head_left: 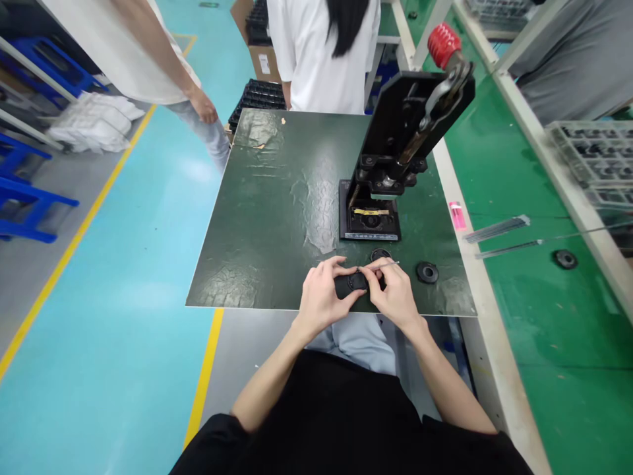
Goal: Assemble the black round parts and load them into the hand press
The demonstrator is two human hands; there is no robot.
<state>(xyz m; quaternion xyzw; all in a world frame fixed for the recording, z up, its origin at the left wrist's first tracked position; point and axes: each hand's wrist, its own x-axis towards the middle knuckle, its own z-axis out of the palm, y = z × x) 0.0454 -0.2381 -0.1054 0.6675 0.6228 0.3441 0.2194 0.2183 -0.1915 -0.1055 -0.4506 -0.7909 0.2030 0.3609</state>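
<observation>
My left hand (324, 288) is closed around a small black round part (352, 284), its thumb and fingers at the part's edges, just above the table's front edge. Right beside it, my right hand (393, 290) pinches a thin, light-coloured stick-like piece (390, 264), with its fingertips against the black part. Another black ring-shaped part (380, 254) lies just beyond my hands, partly hidden by my right fingers. To the right rests a black round part with a central hole (428, 272).
A black hand press (371, 227) with a red-gripped lever (444, 45) stands on the dark green table (267, 218). On the right, the green conveyor (568, 310) carries thin strips (497, 229) and a black ring (564, 258). Two people in white shirts (321, 59) are ahead.
</observation>
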